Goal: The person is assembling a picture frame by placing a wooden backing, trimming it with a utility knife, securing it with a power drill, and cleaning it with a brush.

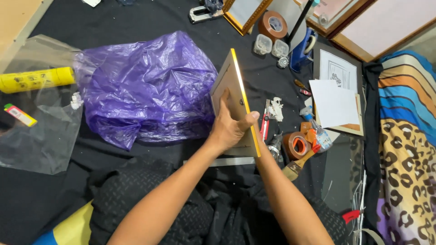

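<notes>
Head view, and the left hand (229, 127) is wrapped around one gold-edged picture frame (236, 90), thumb hooked over the yellow rim, fingers flat on the brown backing. The frame stands on edge, long axis running away from the body, tilted slightly left, just beside the crumpled purple plastic bag (145, 86). The right forearm (286, 190) runs in behind the frame; its hand is hidden, so I cannot tell its grip. Two tape rolls (272, 23), one brush (297, 165).

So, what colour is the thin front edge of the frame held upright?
Yellow-gold, on the frame; the head view shows it best.
</notes>
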